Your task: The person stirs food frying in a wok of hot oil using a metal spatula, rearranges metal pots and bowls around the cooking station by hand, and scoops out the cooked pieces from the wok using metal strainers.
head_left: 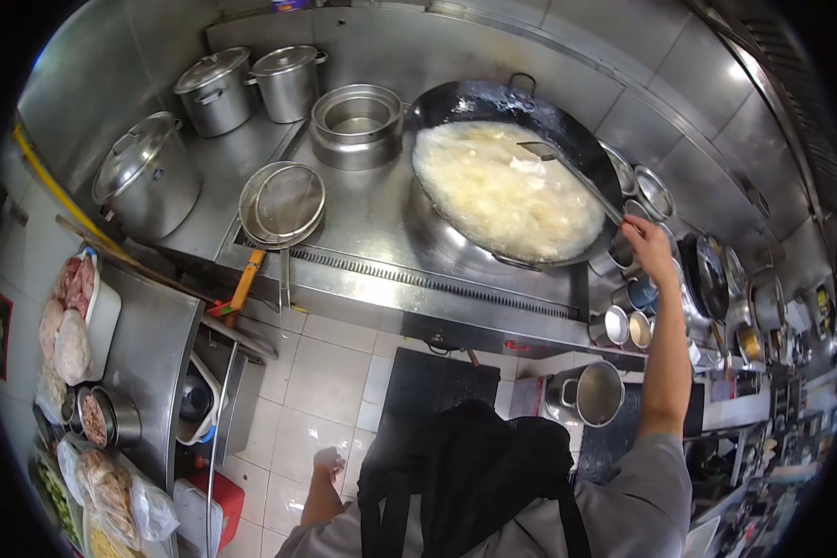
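Black cloth lies nearest, in front of the wok. Beside the wok's right rim, the right hand grips a utensil, its head over foaming liquid in the wok. The left hand hangs well below the wok; whether it is closed I cannot tell. Strainers rest left of the wok.

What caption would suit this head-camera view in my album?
Right hand on a long-handled utensil reaching into a big wok of pale, frothy liquid; left hand low at the side.
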{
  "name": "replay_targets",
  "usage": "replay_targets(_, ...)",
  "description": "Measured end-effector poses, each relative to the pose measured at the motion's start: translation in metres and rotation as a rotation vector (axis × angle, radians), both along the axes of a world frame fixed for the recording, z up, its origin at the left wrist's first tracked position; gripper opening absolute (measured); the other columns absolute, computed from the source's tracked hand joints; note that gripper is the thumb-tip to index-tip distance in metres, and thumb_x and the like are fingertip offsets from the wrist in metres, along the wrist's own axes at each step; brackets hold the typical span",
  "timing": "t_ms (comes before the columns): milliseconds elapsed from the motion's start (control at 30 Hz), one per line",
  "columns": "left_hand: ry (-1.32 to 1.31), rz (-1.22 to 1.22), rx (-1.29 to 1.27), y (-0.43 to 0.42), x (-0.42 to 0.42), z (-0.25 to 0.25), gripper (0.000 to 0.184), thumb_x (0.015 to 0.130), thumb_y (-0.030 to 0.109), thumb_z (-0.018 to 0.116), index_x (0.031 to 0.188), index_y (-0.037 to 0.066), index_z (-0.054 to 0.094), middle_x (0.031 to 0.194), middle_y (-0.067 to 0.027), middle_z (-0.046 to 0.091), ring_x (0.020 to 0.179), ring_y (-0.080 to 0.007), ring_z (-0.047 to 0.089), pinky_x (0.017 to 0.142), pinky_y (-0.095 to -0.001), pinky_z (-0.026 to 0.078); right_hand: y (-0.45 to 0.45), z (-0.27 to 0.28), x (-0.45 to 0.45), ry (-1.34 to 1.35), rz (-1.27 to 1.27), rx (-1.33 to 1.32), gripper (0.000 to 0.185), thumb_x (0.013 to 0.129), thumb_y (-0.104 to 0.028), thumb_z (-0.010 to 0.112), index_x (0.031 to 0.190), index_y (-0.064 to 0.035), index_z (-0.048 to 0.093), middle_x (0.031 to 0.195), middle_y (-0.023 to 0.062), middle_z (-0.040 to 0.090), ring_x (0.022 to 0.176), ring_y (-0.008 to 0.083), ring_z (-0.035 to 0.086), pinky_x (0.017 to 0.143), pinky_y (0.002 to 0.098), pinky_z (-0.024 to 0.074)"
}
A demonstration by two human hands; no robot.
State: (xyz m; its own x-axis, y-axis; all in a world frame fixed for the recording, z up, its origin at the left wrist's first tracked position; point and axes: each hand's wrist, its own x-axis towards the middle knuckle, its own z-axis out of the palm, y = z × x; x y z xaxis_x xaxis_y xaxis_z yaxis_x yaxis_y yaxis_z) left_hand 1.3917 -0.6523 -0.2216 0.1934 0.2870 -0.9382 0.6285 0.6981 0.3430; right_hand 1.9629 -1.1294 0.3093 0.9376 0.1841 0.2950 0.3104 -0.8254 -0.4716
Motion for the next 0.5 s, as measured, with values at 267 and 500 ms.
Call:
replay_targets(267, -0.180, -0.211, 0.055, 0.057, 0.059, 0.002, 0.025, 0.093, 0.024, 0.057, 0.111, 0.008, 0.054, 0.093, -0.0077, 0.060, 0.073, -0.0199, 0.063, 0.061, -0.0340, 0.052, -0.037, 0.109, -0.167, 0.001, -0.076, -0.186, 0.029, 0.089, -0.012, 0.068, 0.114, 0.0016, 0.069, 0.093, 0.0131, 0.072, 0.080, 0.0175, 0.067, 0.075, 0.0306, 0.0508)
replay_targets(500, -0.210, -0.275, 0.075, 0.042, 0.096, 0.010, 0.025, 0.092, 0.023, 0.058, 0.112, 0.009, 0.055, 0.090, -0.0060, 0.059, 0.072, -0.0179, 0.063, 0.058, -0.0321, 0.051, -0.022, 0.102, -0.177, -0.012, -0.013, -0.517, 0.026, 0.084, -0.015, 0.073, 0.108, -0.0044, 0.072, 0.097, 0.0208, 0.070, 0.091, 0.0395, 0.067, 0.080, 0.0426, 0.0516)
